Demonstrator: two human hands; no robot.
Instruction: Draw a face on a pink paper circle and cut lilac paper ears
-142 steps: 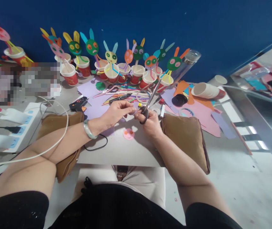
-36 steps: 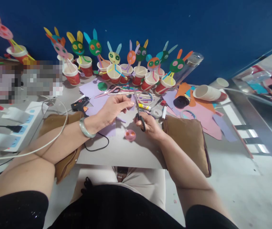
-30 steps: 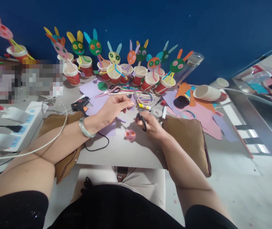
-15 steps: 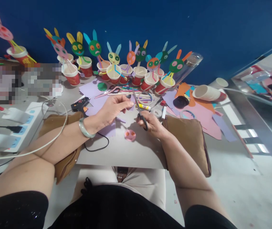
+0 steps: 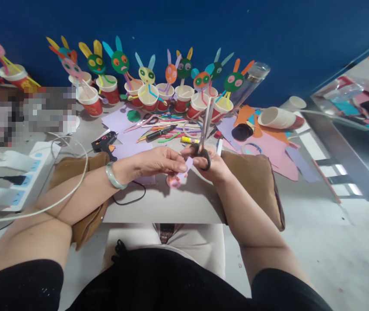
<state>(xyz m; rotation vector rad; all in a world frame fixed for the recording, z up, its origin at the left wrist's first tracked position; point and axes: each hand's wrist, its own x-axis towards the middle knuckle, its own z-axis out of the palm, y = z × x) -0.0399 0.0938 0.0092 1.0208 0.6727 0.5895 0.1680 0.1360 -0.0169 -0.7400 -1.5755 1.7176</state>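
Scissors [image 5: 204, 144] are gripped in the right hand [image 5: 215, 166], pointing away over the counter [image 5: 168, 207]; the left hand [image 5: 160, 163] pinches one lilac paper strip [image 5: 189, 164] above one pink paper face [image 5: 173, 183], which lies partly hidden, set in from the counter's near edge. Two brown cushions [image 5: 252, 183] bound the working room, one either side; beyond, eleven paper rabbits [image 5: 120, 62] stand in red-and-white cups [image 5: 90, 106].

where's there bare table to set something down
The near strip of tabletop is bare, on the lap side of the pink paper face, between the looped black cord and the right-hand brown cushion. Farther back is crowded: sticks, purple paper, paper cups.
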